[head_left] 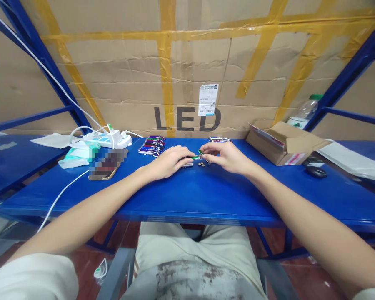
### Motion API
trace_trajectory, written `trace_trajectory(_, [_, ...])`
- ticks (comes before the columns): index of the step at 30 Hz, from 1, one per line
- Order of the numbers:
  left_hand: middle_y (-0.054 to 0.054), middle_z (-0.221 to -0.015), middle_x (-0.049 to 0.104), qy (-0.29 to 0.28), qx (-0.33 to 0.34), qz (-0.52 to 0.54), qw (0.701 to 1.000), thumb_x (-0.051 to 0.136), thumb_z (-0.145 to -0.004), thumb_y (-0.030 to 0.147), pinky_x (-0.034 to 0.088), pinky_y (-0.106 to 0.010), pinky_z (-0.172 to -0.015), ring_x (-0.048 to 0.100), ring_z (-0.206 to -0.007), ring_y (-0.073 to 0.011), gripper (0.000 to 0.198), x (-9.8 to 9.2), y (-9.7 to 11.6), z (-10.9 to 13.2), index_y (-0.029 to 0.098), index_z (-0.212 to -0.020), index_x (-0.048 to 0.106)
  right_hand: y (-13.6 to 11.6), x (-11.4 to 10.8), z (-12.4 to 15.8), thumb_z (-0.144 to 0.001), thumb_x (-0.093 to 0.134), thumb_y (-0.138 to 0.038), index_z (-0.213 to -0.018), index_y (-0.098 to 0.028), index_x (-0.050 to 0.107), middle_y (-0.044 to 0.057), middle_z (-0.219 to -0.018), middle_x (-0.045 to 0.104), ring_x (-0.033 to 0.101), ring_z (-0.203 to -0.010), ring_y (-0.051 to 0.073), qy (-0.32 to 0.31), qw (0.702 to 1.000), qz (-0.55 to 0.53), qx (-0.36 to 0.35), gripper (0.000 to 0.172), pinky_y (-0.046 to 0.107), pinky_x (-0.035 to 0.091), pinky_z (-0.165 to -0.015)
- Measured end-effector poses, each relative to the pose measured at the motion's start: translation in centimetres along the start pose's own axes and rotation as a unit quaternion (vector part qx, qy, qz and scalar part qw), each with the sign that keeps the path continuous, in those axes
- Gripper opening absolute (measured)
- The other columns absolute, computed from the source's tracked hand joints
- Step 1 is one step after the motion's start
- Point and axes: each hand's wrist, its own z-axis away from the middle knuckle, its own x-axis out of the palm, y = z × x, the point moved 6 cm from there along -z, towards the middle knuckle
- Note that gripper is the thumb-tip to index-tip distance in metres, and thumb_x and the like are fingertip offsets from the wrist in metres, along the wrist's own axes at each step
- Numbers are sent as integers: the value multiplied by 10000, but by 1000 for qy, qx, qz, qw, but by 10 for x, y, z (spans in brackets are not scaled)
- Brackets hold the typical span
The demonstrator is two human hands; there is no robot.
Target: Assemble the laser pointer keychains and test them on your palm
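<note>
My left hand (171,161) is closed over a slim green tube (195,158), which looks like the body of a small keychain flashlight. Opposite it, my right hand (226,156) pinches a short green end piece (201,152) between thumb and fingertips, close to the tube's open end. On the blue table just below my fingers lie several small round pieces (201,164), like button cells. A silvery piece (187,165) rests under my left fingertips, partly hidden. Beyond my left hand, a row of coloured keychain flashlights (150,146) with metal clips lies side by side.
More slim pieces (219,139) lie behind my right hand. On the left are a phone (108,164), a white power strip (114,138) and cables. An open cardboard box (284,143), a black mouse (316,172) and a bottle (308,109) stand right. Taped cardboard (128,83) walls the back.
</note>
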Motion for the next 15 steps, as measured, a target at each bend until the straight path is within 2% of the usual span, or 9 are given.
trace_trajectory(15, [-95,-1223,790,30,-29,57,998,555,-1145,412,556,-394,-1055,713,-1158,-248,328,0,-6,-2,209,-1294,764,-6,-3,4,-941,726,-426,-1138,-237,830,66,-1121,854,814,-1042,304,36,998,36,-27,292,472,621,-1037])
